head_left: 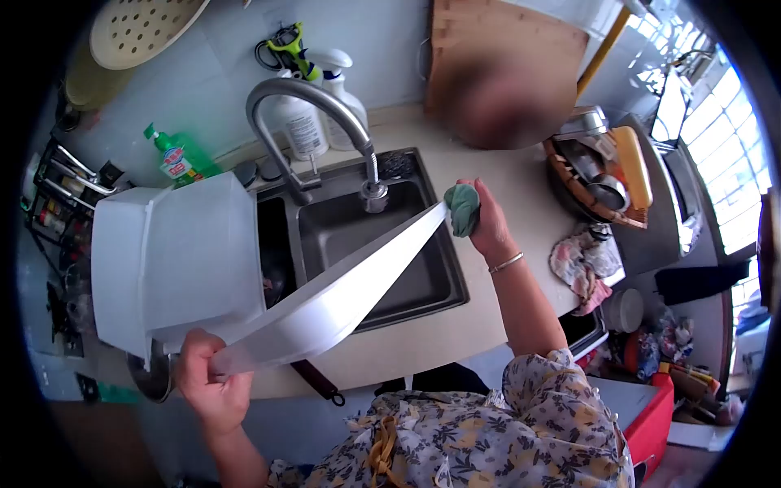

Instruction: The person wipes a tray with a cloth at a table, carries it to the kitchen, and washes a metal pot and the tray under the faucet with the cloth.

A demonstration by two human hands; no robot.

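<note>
A long white plastic piece (329,313), perhaps a shallow bin or lid seen from its edge, slants over the sink (338,232). Its near lower end is gripped by my left hand (213,386), with the fingers closed round the edge. My right hand (490,228) is closed on a bunched green cloth (462,210), which touches the far upper end of the piece. Part of my right fingers is hidden behind the cloth. To the left, white plastic bins (199,252) stand on the counter beside the sink.
A curved metal faucet (313,91) rises behind the basin. Two white bottles (303,122) and a green bottle (183,159) stand along the wall. On the right are a basket of metal bowls (561,179) and a crumpled rag (579,264). A dark pan handle (317,381) juts over the front edge.
</note>
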